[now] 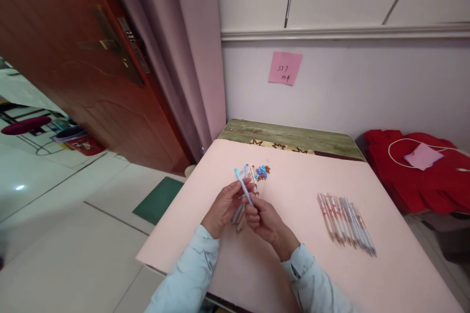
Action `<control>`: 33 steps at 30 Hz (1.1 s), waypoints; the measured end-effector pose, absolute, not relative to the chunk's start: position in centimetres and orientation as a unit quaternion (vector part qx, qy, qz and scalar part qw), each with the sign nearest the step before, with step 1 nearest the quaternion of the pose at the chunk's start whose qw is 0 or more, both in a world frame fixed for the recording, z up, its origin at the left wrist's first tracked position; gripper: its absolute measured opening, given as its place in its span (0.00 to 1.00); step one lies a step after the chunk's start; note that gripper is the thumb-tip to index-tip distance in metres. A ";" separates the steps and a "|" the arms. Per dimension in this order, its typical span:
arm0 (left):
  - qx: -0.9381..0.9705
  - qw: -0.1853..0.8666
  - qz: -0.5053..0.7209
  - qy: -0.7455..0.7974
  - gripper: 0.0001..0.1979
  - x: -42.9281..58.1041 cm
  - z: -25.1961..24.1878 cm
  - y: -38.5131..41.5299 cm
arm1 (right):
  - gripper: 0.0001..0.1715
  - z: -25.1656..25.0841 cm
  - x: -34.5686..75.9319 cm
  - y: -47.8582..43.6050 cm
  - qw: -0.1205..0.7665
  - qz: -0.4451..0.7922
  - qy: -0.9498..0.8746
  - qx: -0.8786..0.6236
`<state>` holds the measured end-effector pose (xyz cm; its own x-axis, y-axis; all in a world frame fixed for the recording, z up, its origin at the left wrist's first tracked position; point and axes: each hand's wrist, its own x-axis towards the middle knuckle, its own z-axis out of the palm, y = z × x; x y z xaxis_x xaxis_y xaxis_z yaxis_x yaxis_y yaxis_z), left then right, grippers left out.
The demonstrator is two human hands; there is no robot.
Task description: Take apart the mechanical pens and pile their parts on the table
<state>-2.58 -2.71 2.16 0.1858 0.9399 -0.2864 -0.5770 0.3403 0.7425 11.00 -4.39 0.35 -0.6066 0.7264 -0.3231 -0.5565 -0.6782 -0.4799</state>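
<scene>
Blue pen (243,187) sits on a slant between our two hands, up over the pink table top (290,234). Our left hand (224,203) pinches it around the middle, and our right hand (265,219) has its fingers closed around the near end. Just past our hands lies a small heap of blue and brown bits (262,173) (too tiny for us to name). More pens (240,218) lie under our hands, partly hidden. Over to the right, well apart, we see a row of pens (346,225) lying side by side.
</scene>
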 end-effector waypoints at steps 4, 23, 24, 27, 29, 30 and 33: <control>0.218 0.736 0.516 0.379 0.16 -2.4 1.8 -3.3 | 0.14 0.6 11.2 -5.1 0.322 0.930 -0.080 -0.160; 0.259 0.657 0.553 0.442 0.13 -1.2 2.4 -3.1 | 0.23 0.6 10.3 -5.1 0.431 0.564 -0.518 -0.477; 0.260 0.676 0.538 0.431 0.14 -1.2 2.7 -3.2 | 0.25 0.6 10.3 -5.0 0.422 0.606 -0.486 -0.468; 0.252 0.735 0.489 0.398 0.17 -1.4 3.1 -3.3 | 0.33 0.8 10.4 -4.7 0.384 0.742 -0.344 -0.428; 0.243 0.742 0.485 0.393 0.17 -1.4 3.2 -3.2 | 0.31 0.8 10.4 -4.5 0.387 0.773 -0.287 -0.412; 0.238 0.732 0.499 0.399 0.17 -1.3 3.1 -3.1 | 0.29 0.9 10.4 -4.4 0.403 0.768 -0.280 -0.412; 0.223 0.686 0.549 0.422 0.14 -1.2 3.1 -2.7 | 0.28 1.0 10.2 -4.4 0.460 0.720 -0.296 -0.427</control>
<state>-1.21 -2.74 3.08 0.0415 0.9418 -0.3335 -0.5649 0.2975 0.7697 10.24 -4.42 1.05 -0.2128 0.9152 -0.3424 -0.4092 -0.4016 -0.8193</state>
